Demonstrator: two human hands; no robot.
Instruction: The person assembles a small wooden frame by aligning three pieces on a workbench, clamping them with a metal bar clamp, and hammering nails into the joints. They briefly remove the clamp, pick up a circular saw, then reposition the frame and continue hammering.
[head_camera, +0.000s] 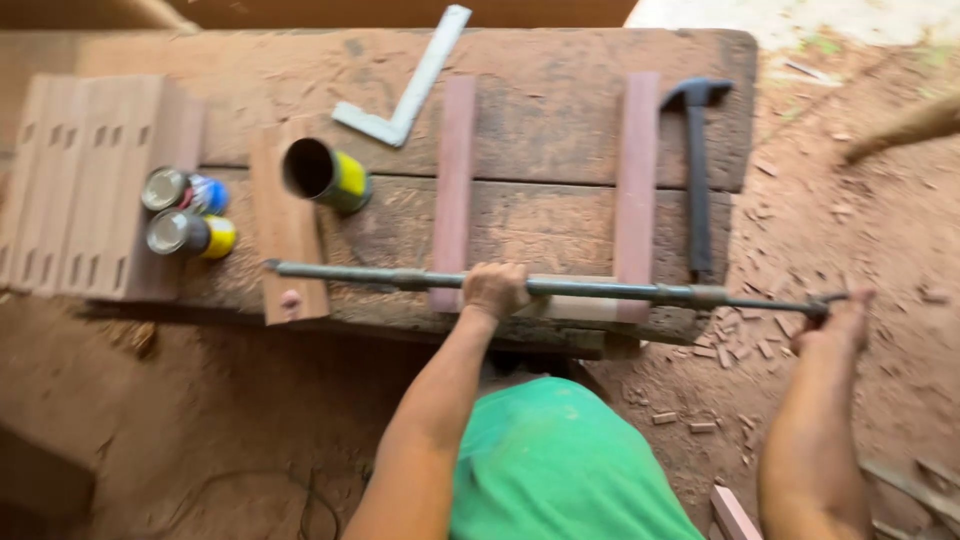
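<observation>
A long metal bar clamp lies across the near edge of a worn wooden workbench. My left hand grips the bar near its middle. My right hand holds the clamp's handle end, out past the bench's right edge. Two reddish wooden rails lie side by side under the bar, joined by a pale crosspiece at the near edge.
A hammer lies right of the rails and a metal square at the back. An open can lies on its side, two small cans sit left, beside stacked mortised boards. Wood chips litter the dirt floor.
</observation>
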